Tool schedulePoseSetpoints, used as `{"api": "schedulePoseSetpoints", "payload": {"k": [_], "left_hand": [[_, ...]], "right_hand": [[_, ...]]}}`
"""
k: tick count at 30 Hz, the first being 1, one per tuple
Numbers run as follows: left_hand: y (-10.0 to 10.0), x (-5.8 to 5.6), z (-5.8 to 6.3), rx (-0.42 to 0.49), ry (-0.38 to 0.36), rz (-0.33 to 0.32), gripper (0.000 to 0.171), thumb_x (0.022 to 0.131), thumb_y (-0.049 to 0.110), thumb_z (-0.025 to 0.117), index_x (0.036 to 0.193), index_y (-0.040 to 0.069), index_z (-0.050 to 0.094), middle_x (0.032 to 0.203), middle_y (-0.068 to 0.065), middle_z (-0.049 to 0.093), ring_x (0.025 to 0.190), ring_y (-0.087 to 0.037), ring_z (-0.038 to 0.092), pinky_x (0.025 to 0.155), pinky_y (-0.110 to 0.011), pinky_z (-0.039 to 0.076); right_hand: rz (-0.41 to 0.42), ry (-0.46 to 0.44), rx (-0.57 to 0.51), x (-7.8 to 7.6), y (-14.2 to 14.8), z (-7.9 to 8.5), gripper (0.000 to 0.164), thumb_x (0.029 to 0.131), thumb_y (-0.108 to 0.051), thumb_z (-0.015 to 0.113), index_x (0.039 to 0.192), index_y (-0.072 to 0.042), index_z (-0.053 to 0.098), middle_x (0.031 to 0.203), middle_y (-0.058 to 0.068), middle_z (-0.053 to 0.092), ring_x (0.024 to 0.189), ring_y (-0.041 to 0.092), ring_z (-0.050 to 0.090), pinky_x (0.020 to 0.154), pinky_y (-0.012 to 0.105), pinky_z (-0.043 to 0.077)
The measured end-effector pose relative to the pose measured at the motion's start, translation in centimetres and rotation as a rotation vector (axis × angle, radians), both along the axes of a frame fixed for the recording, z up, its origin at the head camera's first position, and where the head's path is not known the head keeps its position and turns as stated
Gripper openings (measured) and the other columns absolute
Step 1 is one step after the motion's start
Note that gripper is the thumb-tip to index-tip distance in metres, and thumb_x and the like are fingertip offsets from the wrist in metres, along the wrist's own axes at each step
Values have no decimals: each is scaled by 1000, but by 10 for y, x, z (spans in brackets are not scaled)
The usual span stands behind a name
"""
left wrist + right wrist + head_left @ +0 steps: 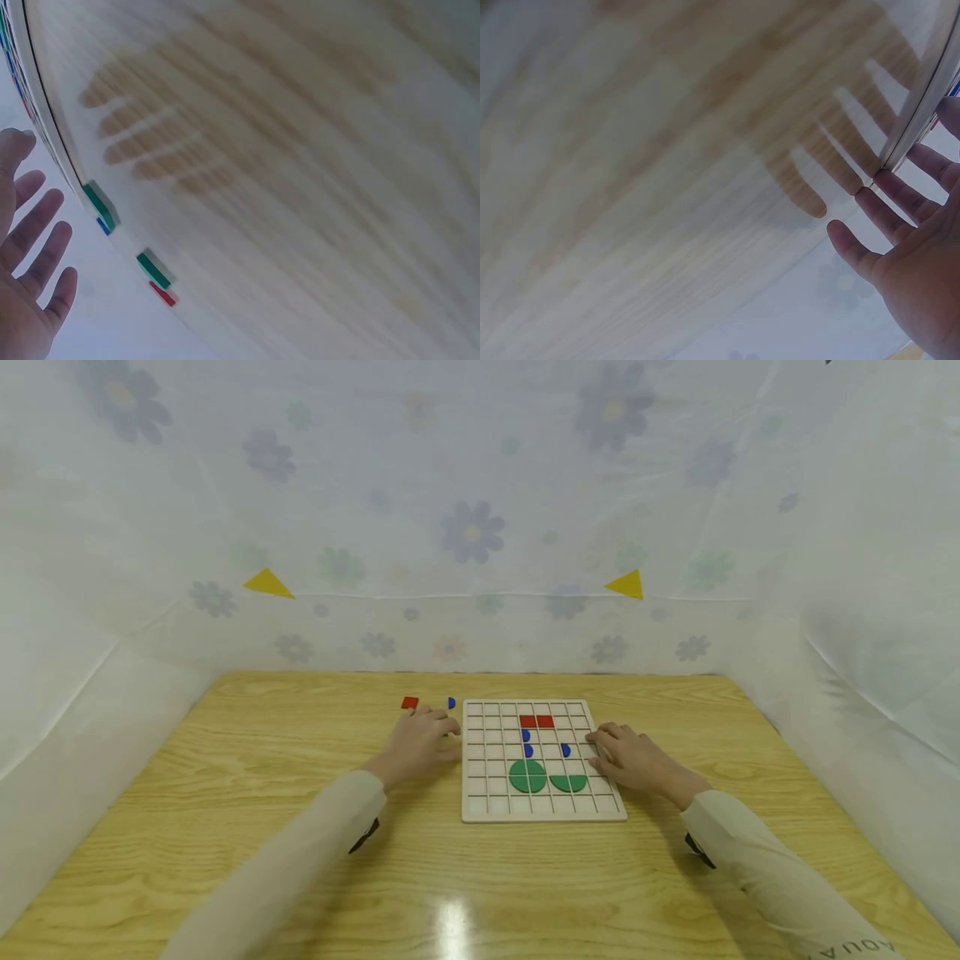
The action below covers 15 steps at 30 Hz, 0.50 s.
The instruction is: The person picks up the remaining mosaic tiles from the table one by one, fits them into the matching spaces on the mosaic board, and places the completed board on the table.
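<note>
A white gridded board (pixel 477 806) lies flat on the table. On it are two red squares (pixel 537 722), a few small blue half circles (pixel 566 750), a green circle (pixel 527 776) and a green half circle (pixel 568 783). My left hand (pixel 420 742) is at the board's left side, its fingers loosely spread with nothing in them. My right hand (pixel 636 762) touches the board's right edge with its thumb and fingertips. In the right wrist view, the fingers (pixel 896 214) of that hand are spread along the edge.
Beyond my left hand, a loose red square (pixel 409 702) and a blue half circle (pixel 452 702) lie on the wooden table (pixel 300 718). A flowered white curtain (pixel 420 635) closes off the back and sides, with two yellow triangles (pixel 267 582) on it.
</note>
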State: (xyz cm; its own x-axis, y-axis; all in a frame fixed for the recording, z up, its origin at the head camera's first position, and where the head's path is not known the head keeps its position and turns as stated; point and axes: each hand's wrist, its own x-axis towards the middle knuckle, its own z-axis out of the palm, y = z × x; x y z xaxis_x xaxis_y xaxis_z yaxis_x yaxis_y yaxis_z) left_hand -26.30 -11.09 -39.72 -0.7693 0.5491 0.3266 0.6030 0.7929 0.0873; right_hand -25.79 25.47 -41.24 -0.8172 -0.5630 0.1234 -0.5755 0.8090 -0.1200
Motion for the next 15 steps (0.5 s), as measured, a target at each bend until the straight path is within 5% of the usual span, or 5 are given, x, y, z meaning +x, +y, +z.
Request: {"api": "schedulePoseSetpoints", "payload": {"k": [15], "left_hand": [[-40,-6,-3,8,23,156,29,79,31,69,99,11,66,103,-7,65,92,-30,58,82,-50,44]], "right_hand": [[17,6,-22,2,-1,2,38,92,-26,53,124,-6,52,121,17,51,105,37,52,79,61,42]]}}
